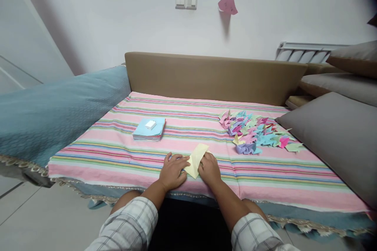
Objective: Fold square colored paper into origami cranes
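Observation:
A folded sheet of pale yellow paper (195, 160) lies on the striped cloth in front of me, its lower corner pointing towards me. My left hand (173, 171) rests at its left corner, index finger and thumb closed about the edge, the other fingers stretched over the cloth. Curled fingers of my right hand (209, 168) grip the sheet's right edge; their tips are partly hidden. Beyond my left hand sits a stack of square coloured paper (144, 130), blue on top, with a small white object (150, 125) on it. To the right is a heap of folded paper cranes (250, 131) in several colours.
The pink striped cloth (188, 111) covers a sofa seat with a brown backrest (206, 78). A blue-covered armrest (73, 102) bounds the left, grey cushions (335, 133) the right. Light switches (186, 0) and a pink paper piece (228, 3) are on the wall.

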The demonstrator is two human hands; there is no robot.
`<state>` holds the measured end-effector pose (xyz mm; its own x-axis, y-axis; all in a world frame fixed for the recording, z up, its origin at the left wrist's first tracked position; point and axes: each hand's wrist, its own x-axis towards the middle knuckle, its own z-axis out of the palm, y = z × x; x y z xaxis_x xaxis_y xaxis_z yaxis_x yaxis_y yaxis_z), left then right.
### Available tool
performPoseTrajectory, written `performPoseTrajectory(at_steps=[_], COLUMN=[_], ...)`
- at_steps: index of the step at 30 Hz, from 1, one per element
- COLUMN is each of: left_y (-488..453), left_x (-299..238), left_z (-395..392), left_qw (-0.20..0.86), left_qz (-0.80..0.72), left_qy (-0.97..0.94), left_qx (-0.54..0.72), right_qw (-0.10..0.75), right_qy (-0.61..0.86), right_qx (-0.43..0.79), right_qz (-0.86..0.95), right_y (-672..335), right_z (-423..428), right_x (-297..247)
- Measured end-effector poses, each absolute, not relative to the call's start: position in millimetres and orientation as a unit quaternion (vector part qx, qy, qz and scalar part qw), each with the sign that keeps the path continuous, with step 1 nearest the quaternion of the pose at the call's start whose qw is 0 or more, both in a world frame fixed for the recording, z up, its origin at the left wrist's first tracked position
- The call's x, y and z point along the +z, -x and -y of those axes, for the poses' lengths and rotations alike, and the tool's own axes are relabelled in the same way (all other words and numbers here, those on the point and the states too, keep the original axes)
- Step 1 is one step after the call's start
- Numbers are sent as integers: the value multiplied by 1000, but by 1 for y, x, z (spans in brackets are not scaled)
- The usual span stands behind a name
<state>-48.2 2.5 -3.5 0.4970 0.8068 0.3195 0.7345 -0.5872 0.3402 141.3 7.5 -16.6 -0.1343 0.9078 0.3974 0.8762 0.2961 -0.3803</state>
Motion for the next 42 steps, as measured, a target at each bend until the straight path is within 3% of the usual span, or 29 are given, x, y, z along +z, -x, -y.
performPoseTrajectory(at_steps=[16,42], left_y=[45,45], left_x=[-4,-3], left_z=[-5,-8], left_qw=[106,138], left_qz=[-480,-516], left_qy=[-841,-805], left_qx=[224,256], right_qw=[321,282], right_qy=[528,517], right_qx=[45,15], right_qz=[785,808], right_y=[-142,-139], right_z=[0,5], right_x=[-13,-9])
